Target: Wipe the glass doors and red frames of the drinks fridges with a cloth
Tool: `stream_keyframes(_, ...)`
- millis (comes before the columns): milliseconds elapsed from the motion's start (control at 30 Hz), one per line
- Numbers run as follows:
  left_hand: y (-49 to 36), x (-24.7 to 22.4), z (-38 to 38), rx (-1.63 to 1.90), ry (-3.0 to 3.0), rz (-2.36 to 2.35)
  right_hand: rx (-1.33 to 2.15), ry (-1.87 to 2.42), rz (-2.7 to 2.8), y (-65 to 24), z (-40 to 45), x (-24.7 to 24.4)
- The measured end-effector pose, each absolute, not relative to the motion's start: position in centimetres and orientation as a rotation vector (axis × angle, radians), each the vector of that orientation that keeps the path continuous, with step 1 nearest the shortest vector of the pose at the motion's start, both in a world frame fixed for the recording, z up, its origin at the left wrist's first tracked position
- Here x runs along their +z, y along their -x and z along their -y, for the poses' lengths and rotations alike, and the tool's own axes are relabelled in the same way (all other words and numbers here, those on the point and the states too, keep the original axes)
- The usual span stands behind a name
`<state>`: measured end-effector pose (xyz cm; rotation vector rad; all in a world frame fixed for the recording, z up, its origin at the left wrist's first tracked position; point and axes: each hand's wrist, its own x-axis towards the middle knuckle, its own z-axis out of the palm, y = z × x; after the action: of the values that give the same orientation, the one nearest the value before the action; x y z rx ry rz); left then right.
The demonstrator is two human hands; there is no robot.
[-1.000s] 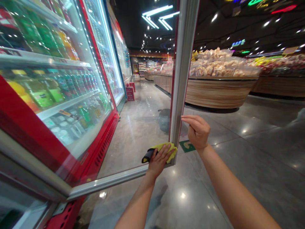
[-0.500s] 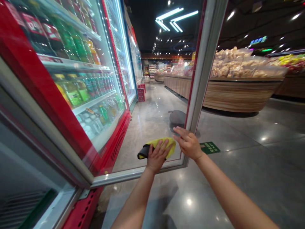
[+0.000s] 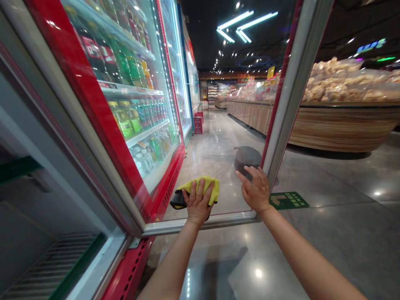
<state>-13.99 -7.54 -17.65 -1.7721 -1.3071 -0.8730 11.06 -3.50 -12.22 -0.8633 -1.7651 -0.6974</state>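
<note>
My left hand (image 3: 198,204) presses a yellow and dark grey cleaning cloth (image 3: 213,191) against the glass pane (image 3: 225,146) of an open cooler door, low down near the bottom rail. Its fingers are spread over the yellow side, and the folded grey edge sticks out on the left. My right hand (image 3: 255,189) is at the lower right corner of the door, beside the metal door frame (image 3: 283,121). Its fingers are apart and hold nothing; whether they touch the glass is unclear.
Left of the door stands a red-framed cooler (image 3: 90,108) with shelved bottles. Through the glass show a dark grey rounded object (image 3: 246,160) and red boxes (image 3: 198,124) along the aisle. A wooden display counter (image 3: 343,127) with bagged goods is at right, near a green floor sign (image 3: 289,200).
The view has swung a little left, so the door and cooler sit farther right. My left hand and the cloth have slid left across the glass, away from my right hand.
</note>
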Motion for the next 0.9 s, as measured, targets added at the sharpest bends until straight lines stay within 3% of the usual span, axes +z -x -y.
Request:
stream_keyframes(100,14.7,-20.1,8.7,-0.624,1.986,0.989,-0.712,0.885,1.754,-10.3,3.8,-12.4)
stream_keyframes(200,15.2,-19.0,8.6,-0.499,2.078,0.87,-0.736,0.814,1.799,-9.3,3.9,-11.8)
stream_keyframes(367,18.0,-15.6,7.6,-0.772,1.827,1.322,-0.708,0.754,1.83,-6.3,4.3,-10.7)
stream_keyframes(467,20.4,-18.2,8.8,-0.892,1.67,1.48,-0.7,0.672,1.908,-4.0,5.0,-11.3)
stream_keyframes(633,22.6,-23.7,11.5,-0.61,1.871,1.385,-0.735,0.492,2.13,-1.5,6.1,-13.3)
stream_keyframes(767,24.0,-20.7,10.8,-0.655,1.913,1.3,-0.782,0.485,2.155,-1.6,5.9,-13.8)
stream_keyframes(900,25.8,-17.2,10.0,-0.99,1.554,1.629,-0.793,0.499,2.175,-1.9,5.4,-13.7)
